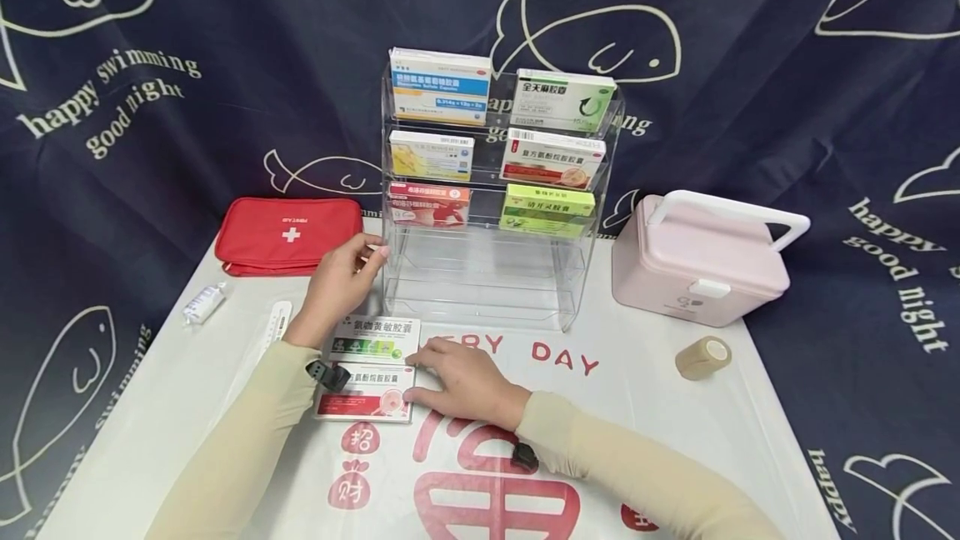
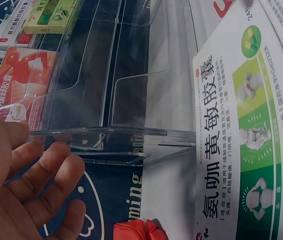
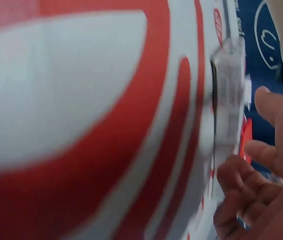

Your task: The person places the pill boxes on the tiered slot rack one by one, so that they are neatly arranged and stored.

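My left hand is at the left side of a clear display rack, its loosely bent fingertips right at the side panel. Below that hand lies a white-and-green medicine box, large at the right of the left wrist view. Just in front of it lies a white-and-red medicine box. With thumb and fingers spread apart, my right hand reaches the right ends of both boxes. In the right wrist view a blurred box edge appears beside the fingers.
Medicine boxes, including a red one and a green one, fill the rack's upper tiers. A red first-aid pouch, white packet and thermometer lie left. A pink case and tan roll stand right.
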### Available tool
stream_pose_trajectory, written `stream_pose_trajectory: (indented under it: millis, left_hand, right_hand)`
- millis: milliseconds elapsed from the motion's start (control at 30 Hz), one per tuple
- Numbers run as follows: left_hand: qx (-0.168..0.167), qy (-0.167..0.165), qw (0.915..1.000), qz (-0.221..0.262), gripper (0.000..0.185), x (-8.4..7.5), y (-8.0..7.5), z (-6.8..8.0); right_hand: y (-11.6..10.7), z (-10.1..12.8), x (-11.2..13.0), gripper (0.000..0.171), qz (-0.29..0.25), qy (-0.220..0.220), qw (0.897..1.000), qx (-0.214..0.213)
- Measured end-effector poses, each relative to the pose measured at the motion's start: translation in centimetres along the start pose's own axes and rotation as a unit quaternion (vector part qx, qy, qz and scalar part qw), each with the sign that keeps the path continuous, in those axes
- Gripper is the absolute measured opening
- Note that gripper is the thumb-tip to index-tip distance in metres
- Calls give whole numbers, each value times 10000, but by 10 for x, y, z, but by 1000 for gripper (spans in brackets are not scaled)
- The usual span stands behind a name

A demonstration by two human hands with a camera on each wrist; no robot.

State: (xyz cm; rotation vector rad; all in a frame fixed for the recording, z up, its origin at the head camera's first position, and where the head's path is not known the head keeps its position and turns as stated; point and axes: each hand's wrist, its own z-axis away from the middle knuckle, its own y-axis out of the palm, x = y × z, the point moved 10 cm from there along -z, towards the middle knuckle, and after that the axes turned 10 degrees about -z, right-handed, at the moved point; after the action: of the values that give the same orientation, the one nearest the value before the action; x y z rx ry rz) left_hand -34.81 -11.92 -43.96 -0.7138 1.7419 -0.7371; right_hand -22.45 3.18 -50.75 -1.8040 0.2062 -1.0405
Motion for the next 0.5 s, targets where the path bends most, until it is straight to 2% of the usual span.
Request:
stream_pose_trajectory:
  millis: [200,333,500]
  left_hand:
    - [-26,39,10000,3,33,0,-1,-1]
    - [-6,29,10000,-12,33,2,1,-1]
    - [57,-30,10000,-4,34,4,3,-1]
  right_hand:
    - [9,-2,0,53,225,407,9988,-150]
    - [10,1,-4,52,22,647,9979,21]
    - [-2,18,-17,49,-365,753,9964,117]
